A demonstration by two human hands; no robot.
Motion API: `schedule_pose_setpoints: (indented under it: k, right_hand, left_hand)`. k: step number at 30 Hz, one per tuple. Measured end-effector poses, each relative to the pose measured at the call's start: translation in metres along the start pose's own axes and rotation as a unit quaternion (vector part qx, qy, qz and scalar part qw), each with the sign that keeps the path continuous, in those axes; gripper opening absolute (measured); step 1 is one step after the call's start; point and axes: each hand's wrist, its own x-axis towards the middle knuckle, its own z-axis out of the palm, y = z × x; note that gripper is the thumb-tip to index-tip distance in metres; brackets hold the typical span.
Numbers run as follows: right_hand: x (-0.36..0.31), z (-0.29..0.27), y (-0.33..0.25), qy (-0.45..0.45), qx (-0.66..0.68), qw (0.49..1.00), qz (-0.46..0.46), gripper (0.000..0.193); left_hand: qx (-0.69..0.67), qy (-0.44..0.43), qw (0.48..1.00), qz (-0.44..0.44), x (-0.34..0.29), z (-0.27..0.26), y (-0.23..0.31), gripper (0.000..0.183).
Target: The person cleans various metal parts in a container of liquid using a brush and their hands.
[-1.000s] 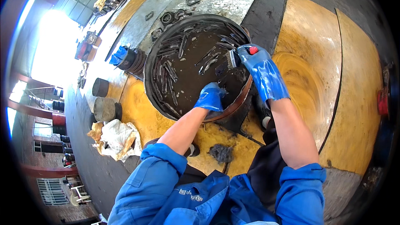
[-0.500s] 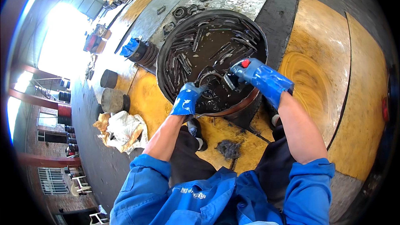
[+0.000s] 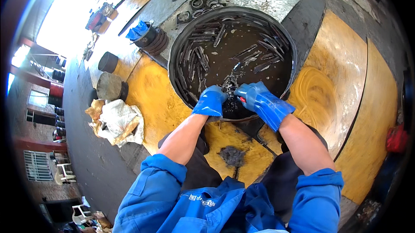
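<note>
A large round tub (image 3: 172, 66) of dark liquid stands before me, with several long dark strips (image 3: 199, 58) lying in it. Both my hands wear blue rubber gloves and work close together at its near side. My left hand (image 3: 212, 99) is closed at the edge of a wet, dark ring-shaped part (image 3: 230, 85), blurred by splashes. My right hand (image 3: 255, 97) is closed round a red-handled tool (image 3: 242, 100); its working end is hidden by the glove and the liquid.
Black rings and square-flanged parts (image 3: 198, 3) lie beyond the tub. At left are a bucket (image 3: 147, 36) with blue gloves, a dark can (image 3: 108, 62), a drum-like container (image 3: 109, 86) and a white sack (image 3: 121, 120). A grey clump (image 3: 232, 156) lies between my feet.
My right hand has come down and left with the tool, next to my left hand. The ring, seen above the liquid earlier, is now lower among splashes. The view has shifted slightly.
</note>
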Motion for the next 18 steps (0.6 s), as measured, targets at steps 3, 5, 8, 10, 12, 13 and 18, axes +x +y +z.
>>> schedule_pose_setpoints:
  k: [3,5,8,10,12,13,18]
  right_hand:
    - [0.001,0.015,0.01,0.015,0.049,0.995,0.084,0.026]
    - [0.01,0.008,0.004,0.012,0.122,0.975,0.183,0.023]
    - [0.018,0.025,0.012,0.018,0.17,0.964,0.201,0.023]
    - [0.021,0.032,0.008,0.036,0.186,0.961,0.2,0.024]
    - [0.021,0.037,0.006,0.008,0.18,0.963,0.201,0.026]
    - [0.026,0.03,-0.006,-0.021,0.212,0.958,0.194,0.028]
    - [0.022,0.021,0.002,-0.082,0.276,0.934,0.21,0.029]
  left_hand:
    - [-0.034,-0.024,0.999,-0.002,-0.012,-0.006,0.026,0.041]
    - [-0.02,-0.033,0.999,0.0,-0.01,-0.009,0.022,0.038]
    - [0.02,-0.018,1.0,0.012,-0.012,-0.006,0.021,0.036]
    - [0.022,-0.002,1.0,0.02,-0.01,0.0,0.014,0.039]
    - [-0.018,-0.064,0.997,-0.033,-0.016,-0.004,0.018,0.038]
    - [0.02,-0.078,0.996,0.026,-0.011,0.002,0.0,0.038]
    - [-0.042,-0.026,0.996,0.07,-0.025,0.002,0.0,0.041]
